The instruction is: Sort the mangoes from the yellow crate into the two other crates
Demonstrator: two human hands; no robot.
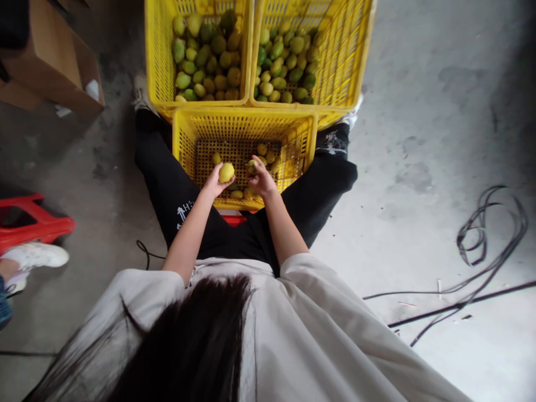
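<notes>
My left hand [213, 182] is closed around a yellow lemon [226, 172], which shows between thumb and fingers. Beside it, my right hand [263, 183] grips a smaller, greener lemon [252, 166] in its fingertips. Both hands are over the near yellow plastic crate [180, 131] between my legs. On the crate's dark mesh bottom lie a few lemons: one lemon [216, 158] at left, a small cluster [263, 149] at right, and several along the near wall, partly hidden by my hands.
Beyond stand two larger yellow crates, the left crate [154, 61] and the right crate [355, 56], both holding many green and yellow lemons. Cardboard boxes [54, 50] are at far left. A red stool [37, 226] and another person's shoe [39, 255] are at left. Black cables [494, 262] lie at right.
</notes>
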